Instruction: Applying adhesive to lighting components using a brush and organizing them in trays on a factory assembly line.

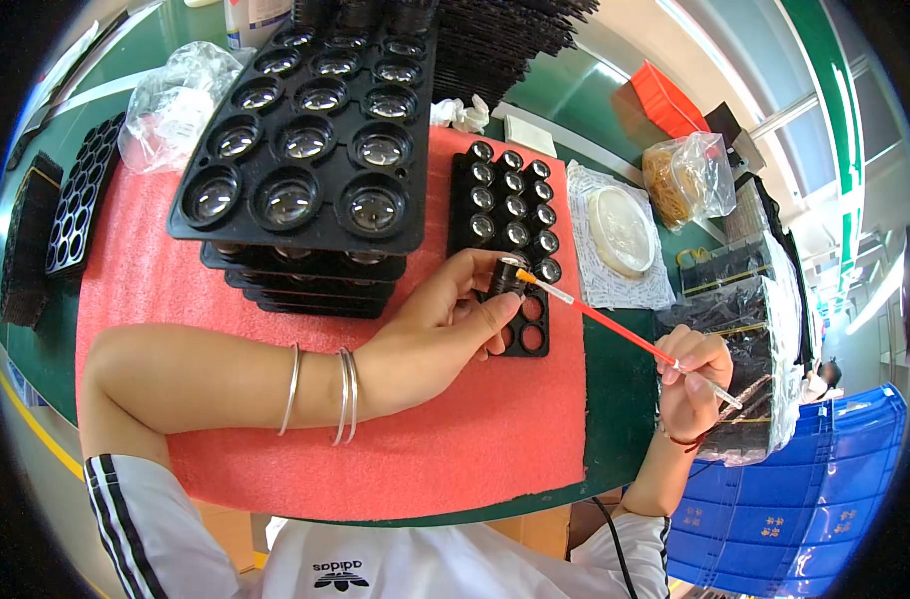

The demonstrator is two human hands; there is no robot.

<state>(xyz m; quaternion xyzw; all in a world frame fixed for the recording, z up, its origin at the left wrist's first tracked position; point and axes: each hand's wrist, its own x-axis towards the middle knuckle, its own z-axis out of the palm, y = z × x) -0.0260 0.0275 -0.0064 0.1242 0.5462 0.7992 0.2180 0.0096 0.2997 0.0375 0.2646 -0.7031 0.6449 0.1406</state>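
The left hand pinches a small black lens barrel just above the small black tray on the red foam mat. The right hand grips a thin red brush, its tip touching the barrel. The step looks like dabbing or cleaning; next the tip needs steady, light contact.

Stacked lens trays on foam mat, small tray right, dish farther right

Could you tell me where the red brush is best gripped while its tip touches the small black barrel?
Probably low on the slim red brush handle, near its rear end, pinched pencil-style from the right, as the right hand does. The handle slants down-right from the small black barrel in the left hand.
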